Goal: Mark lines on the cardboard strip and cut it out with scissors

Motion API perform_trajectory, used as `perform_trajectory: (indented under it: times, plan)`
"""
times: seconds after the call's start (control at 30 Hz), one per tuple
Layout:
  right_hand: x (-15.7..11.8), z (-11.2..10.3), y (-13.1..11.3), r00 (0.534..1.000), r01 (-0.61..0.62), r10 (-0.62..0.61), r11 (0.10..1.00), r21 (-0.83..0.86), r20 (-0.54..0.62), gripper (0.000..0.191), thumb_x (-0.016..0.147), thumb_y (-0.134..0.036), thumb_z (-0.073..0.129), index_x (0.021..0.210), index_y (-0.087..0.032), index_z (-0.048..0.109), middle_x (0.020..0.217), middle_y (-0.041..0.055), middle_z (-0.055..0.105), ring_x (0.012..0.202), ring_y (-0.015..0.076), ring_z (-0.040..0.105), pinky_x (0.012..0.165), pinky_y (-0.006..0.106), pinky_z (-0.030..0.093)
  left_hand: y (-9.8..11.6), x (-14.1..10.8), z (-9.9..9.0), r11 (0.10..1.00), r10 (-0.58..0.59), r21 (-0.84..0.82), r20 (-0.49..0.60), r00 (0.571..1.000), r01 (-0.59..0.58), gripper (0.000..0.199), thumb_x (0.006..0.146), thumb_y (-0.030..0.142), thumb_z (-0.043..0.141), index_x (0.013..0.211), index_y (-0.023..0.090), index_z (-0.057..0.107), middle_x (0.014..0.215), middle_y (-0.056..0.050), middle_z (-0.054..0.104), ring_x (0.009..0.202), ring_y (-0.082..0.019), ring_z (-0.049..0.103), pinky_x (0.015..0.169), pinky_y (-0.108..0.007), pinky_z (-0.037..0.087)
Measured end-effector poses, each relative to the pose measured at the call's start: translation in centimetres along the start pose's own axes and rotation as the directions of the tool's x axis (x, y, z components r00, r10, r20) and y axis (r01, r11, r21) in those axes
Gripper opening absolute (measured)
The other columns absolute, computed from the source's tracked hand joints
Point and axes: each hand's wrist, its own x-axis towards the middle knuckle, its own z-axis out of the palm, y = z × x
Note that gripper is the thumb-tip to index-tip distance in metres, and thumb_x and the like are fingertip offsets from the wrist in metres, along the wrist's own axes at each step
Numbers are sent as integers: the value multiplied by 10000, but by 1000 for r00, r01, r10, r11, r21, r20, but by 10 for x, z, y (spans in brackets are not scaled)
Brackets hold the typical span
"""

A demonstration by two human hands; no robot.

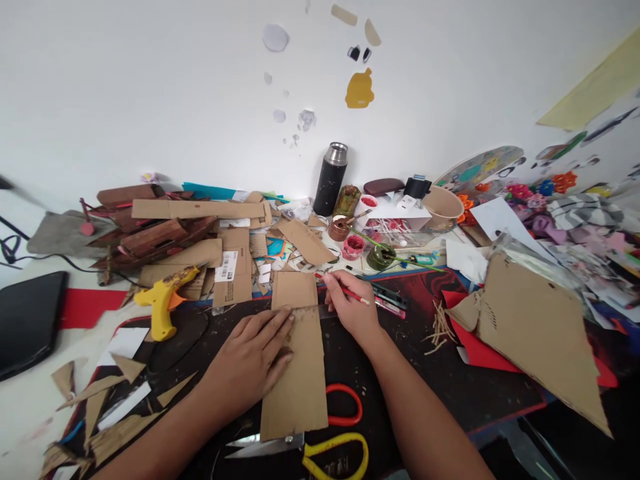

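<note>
My left hand lies flat with its fingers spread on a strip of brown cardboard on the dark mat. Across the strip, near its upper part, runs a clear ruler, partly hidden by my fingers. My right hand is closed around a red pencil at the right end of the ruler, beside the cardboard's edge. Below the strip and partly under it are scissors with one red and one yellow handle, their blades apart.
A yellow glue gun and cardboard scraps lie at the left. Behind stand a black flask, paint jars and a brown cardboard boat model. A large cardboard piece rests at the right.
</note>
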Motion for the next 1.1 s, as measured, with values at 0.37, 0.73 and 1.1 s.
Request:
perform_trajectory:
  times: [0.37,0.73,1.1]
  plan:
    - [-9,19,-6,990,33,-30,999,-20,137,370,1084,-436,607,792,-223,684,574,-17,637,506,152,600,547,258,460,-2,0,-5,999,19,-40,-70,997,-22,388,1149,272,462,1355,135,761,1449,-130,762,1285,-285,693,1097,-424,504]
    - [-11,12,-11,1000,-1,1,1000,18,27,329,1088,-450,622,913,-211,764,617,-3,673,522,160,632,535,251,486,-2,0,-8,999,-11,45,-103,995,15,413,1145,217,435,1232,140,831,1297,-98,831,1097,-292,745,979,-433,567]
    - [-15,20,-18,996,34,-36,999,22,84,360,1102,-437,607,872,-203,757,561,-19,647,506,147,620,555,250,484,-3,-13,6,1000,-13,25,-39,999,14,416,1113,200,463,1352,90,784,1424,-167,765,1230,-318,728,1062,-457,593]
